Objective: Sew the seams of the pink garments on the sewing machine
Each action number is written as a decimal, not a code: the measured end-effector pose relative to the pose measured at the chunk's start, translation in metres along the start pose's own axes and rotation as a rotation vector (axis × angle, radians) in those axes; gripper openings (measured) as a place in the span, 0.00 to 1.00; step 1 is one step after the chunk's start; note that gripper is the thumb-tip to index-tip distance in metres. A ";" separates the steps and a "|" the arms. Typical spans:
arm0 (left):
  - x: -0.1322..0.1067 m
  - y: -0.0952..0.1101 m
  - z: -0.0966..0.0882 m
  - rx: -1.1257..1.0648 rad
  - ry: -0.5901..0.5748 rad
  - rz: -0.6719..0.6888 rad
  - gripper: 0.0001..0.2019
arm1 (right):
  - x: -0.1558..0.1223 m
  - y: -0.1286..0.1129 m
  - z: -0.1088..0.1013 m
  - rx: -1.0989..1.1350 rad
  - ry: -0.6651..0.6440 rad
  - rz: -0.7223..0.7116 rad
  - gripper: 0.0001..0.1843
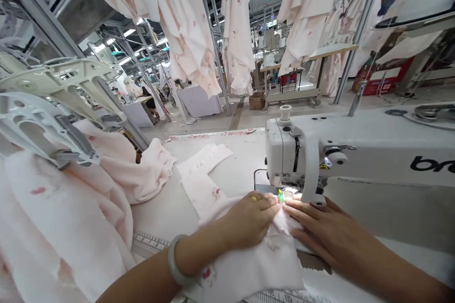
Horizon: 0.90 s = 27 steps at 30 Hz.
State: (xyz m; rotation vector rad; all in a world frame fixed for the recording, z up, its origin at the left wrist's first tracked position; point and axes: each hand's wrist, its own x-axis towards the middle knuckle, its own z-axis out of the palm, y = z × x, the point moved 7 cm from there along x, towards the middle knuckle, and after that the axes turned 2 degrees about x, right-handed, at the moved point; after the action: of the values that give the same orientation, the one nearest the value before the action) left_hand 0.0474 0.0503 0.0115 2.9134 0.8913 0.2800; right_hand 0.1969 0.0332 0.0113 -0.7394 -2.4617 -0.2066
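A pale pink fabric piece (256, 270) with small red motifs lies on the machine bed and runs up to the presser foot area of a white sewing machine (369, 151). My left hand (249, 220) is closed on the fabric just left of the needle, fingers bent together. Stretched over the fabric's right side, my right hand (323, 227) lies with fingers extended and thumb apart, its fingertips close to the left ones. A small green and yellow piece (281, 195) shows between the fingertips, by the needle. The needle point itself is hard to make out.
Pink fabric (64, 208) is heaped at the left beneath white hanger-like clamps (46, 128). A fabric strip (202, 165) lies on the white table (245, 151). Printed ruler tape (151, 240) marks the near edge. More pink pieces (238, 28) hang overhead.
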 end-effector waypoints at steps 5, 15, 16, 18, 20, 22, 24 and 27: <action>0.000 0.000 -0.001 -0.030 0.004 0.005 0.20 | 0.000 -0.004 -0.003 0.052 -0.031 -0.033 0.16; 0.005 -0.003 -0.004 -0.070 -0.032 -0.006 0.17 | -0.001 -0.001 -0.011 0.078 0.021 -0.053 0.17; 0.006 -0.004 -0.004 -0.070 -0.032 -0.006 0.17 | -0.002 0.000 -0.011 0.073 0.038 -0.055 0.17; 0.007 -0.005 -0.004 -0.069 -0.033 -0.009 0.17 | -0.002 0.002 -0.009 0.060 0.059 -0.047 0.16; 0.007 -0.007 -0.004 -0.070 -0.029 -0.012 0.17 | -0.003 0.006 -0.005 0.046 0.059 -0.029 0.16; 0.007 -0.009 -0.004 -0.074 -0.018 -0.016 0.17 | -0.004 0.009 0.000 0.036 0.046 -0.008 0.15; 0.006 -0.010 -0.005 -0.077 -0.005 -0.013 0.17 | -0.005 0.012 0.005 0.022 0.037 0.000 0.14; 0.003 -0.009 -0.008 -0.086 0.034 0.010 0.16 | -0.006 0.013 0.010 -0.006 0.046 -0.009 0.18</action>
State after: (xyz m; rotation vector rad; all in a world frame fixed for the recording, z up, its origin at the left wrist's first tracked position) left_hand 0.0437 0.0598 0.0184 2.8433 0.8473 0.3604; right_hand 0.2038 0.0446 -0.0001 -0.7187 -2.4225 -0.2319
